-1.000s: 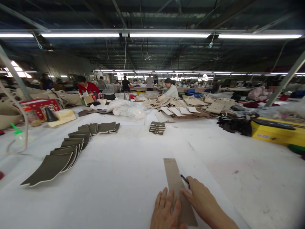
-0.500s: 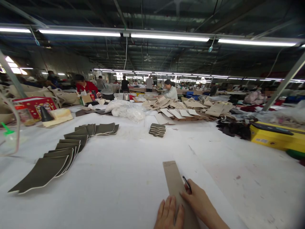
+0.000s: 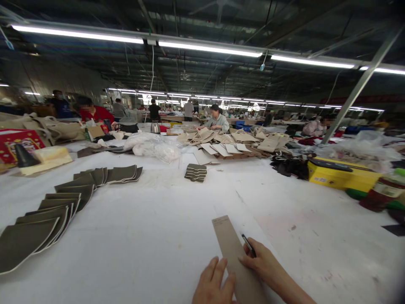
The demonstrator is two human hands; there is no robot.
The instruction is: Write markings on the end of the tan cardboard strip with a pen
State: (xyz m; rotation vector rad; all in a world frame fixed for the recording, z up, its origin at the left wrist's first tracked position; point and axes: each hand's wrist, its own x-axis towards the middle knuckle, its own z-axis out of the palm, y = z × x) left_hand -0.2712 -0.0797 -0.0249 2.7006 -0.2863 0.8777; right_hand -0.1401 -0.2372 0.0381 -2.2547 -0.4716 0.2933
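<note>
A long tan cardboard strip point(image 3: 228, 245) lies on the white table point(image 3: 158, 236) in front of me. My left hand point(image 3: 213, 285) rests flat on the strip's near left side, fingers stretched out. My right hand point(image 3: 264, 266) sits at the strip's right edge, fingers closed round a dark pen point(image 3: 249, 245) whose tip points away from me along that edge.
A curved row of dark olive cut pieces point(image 3: 53, 207) fans across the left. A small stack of the same pieces point(image 3: 195, 172) lies further back. A yellow box point(image 3: 340, 175) and a jar point(image 3: 381, 192) stand at the right. Beige pieces point(image 3: 228, 143) and workers fill the far end.
The view has swung to the right, so the olive pieces slid left and a jar came into sight. My hands and the strip keep the same pose.
</note>
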